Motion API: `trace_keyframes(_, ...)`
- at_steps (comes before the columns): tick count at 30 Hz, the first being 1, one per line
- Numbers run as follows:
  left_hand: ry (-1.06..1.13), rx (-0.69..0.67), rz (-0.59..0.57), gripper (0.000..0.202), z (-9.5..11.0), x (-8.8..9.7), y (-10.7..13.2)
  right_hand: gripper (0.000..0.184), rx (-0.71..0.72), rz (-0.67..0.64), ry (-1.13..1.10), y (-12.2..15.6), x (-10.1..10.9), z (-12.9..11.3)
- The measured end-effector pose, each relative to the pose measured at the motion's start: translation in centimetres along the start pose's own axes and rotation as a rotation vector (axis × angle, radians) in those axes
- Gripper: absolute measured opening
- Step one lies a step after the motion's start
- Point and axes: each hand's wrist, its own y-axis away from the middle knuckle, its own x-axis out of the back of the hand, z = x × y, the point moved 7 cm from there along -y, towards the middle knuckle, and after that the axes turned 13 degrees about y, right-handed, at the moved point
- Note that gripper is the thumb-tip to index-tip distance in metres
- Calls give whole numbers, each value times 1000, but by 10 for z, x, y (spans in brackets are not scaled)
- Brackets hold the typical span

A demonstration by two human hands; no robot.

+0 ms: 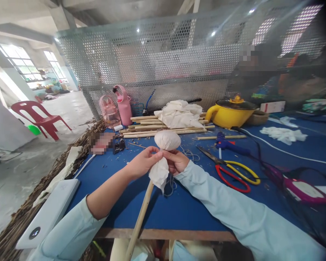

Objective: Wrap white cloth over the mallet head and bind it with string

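Observation:
A wooden stick (140, 217) rises from the table's near edge, its top wrapped in white cloth that forms a round ball (167, 140). My left hand (143, 162) is closed around the gathered cloth just under the ball. My right hand (176, 161) pinches the same neck of cloth from the other side. Loose cloth ends (159, 175) hang below both hands. Thin white string (171, 184) trails on the blue table (184, 206) under them.
Red and yellow scissors (233, 173) and a blue glue gun (228, 144) lie to the right. Behind are a pile of sticks (152, 129) with white cloth (179, 113), a yellow pot (229, 111), pink bottles (116, 108). A white device (49, 213) lies at left.

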Motion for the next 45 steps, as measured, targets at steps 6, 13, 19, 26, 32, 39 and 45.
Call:
trace_keyframes(6, 57, 47, 29, 50, -9, -4, 5, 46, -34, 58, 37, -1, 4, 1)
trace_keyframes(13, -274, -31, 246, 45, -9, -3, 15, 48, -70, 105, 93, 0, 2, 10)
trace_keyframes(19, -544, -56, 205, 21, -13, -2, 10, 47, -101, 133, 126, 0, 3, 14)
trace_keyframes(26, -172, 97, 40, 16, -26, -13, 11, 41, -105, 138, 140, 4, 0, 10)
trace_keyframes(32, -510, -116, 273, 17, -4, 6, 21, 44, -62, 67, 203, 0, 2, 9)
trace_keyframes(39, -303, -7, 298, 17, -8, 16, 22, 39, 88, 87, 319, 8, 1, -8)
trace_keyframes(45, 280, 112, 61, 23, -5, -7, 27, 41, 95, -9, 225, 13, -11, -17)
